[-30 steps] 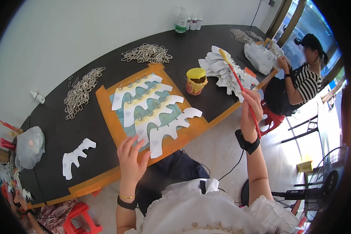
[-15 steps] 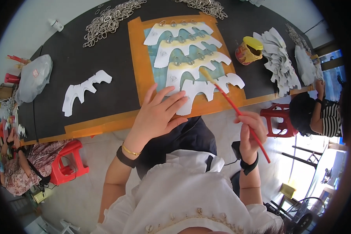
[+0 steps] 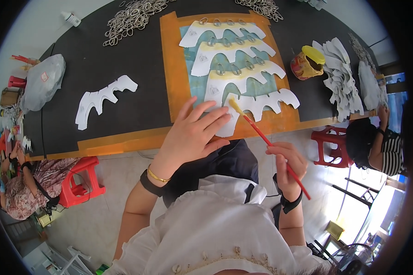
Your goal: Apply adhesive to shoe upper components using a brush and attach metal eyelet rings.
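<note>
1. Your left hand (image 3: 192,135) lies flat and spread, fingers splayed, pressing down the near end of the nearest white scalloped cut-out (image 3: 257,104) at the near edge of the orange board (image 3: 172,78); it grips nothing.
2. Your right hand (image 3: 287,167) is closed in a pencil grip around the red-handled brush (image 3: 268,143), held off the table's near edge, to the right of your left hand.
3. The brush slants up and to the left, and its pale bristle tip rests on that same cut-out, just beside your left fingertips (image 3: 222,114).
4. Three more white scalloped cut-outs lie in a row farther up the board, over a teal sheet (image 3: 197,85), each overlapping the next; small metal rings (image 3: 234,69) appear to sit along them, though they are too small to be sure.
5. A lone white cut-out (image 3: 103,98) lies on the dark table (image 3: 78,50) to the left, well apart from the board.
6. A yellow-lidded pot (image 3: 307,63) stands to the right of the board, with a fanned stack of white cut-outs (image 3: 342,78) just beyond it.
7. Heaps of metal rings (image 3: 133,16) lie at the far side of the table.
8. Another person in a striped top (image 3: 390,156) sits at the right end.
</note>
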`<state>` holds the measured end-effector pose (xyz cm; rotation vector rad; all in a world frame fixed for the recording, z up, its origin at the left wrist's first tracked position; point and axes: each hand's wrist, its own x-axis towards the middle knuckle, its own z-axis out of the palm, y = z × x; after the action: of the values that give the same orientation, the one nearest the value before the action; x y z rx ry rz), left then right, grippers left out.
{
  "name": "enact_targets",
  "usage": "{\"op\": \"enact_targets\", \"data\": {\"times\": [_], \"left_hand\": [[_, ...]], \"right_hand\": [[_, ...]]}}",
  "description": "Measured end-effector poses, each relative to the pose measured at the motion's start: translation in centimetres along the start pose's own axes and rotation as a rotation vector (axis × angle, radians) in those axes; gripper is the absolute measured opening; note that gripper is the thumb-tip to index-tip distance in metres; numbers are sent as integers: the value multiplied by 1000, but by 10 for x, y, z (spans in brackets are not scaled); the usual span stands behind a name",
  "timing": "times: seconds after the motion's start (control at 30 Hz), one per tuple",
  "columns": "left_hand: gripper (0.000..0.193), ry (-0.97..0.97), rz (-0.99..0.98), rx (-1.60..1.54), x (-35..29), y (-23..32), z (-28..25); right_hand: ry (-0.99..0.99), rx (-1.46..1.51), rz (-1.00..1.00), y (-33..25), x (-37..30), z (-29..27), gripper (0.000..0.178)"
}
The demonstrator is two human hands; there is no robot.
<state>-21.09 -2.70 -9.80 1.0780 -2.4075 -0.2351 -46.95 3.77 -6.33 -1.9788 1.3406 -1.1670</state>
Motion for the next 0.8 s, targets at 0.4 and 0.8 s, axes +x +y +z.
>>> {"op": "enact_targets", "data": {"times": [0.4,0.8], "left_hand": [[43,15,10,-5,0,0,0],[45,23,9,-47,-1,-1,2]], "right_hand": [[119,89,124,1,7,0,16],[83,130,142,4,12,4,17]]}}
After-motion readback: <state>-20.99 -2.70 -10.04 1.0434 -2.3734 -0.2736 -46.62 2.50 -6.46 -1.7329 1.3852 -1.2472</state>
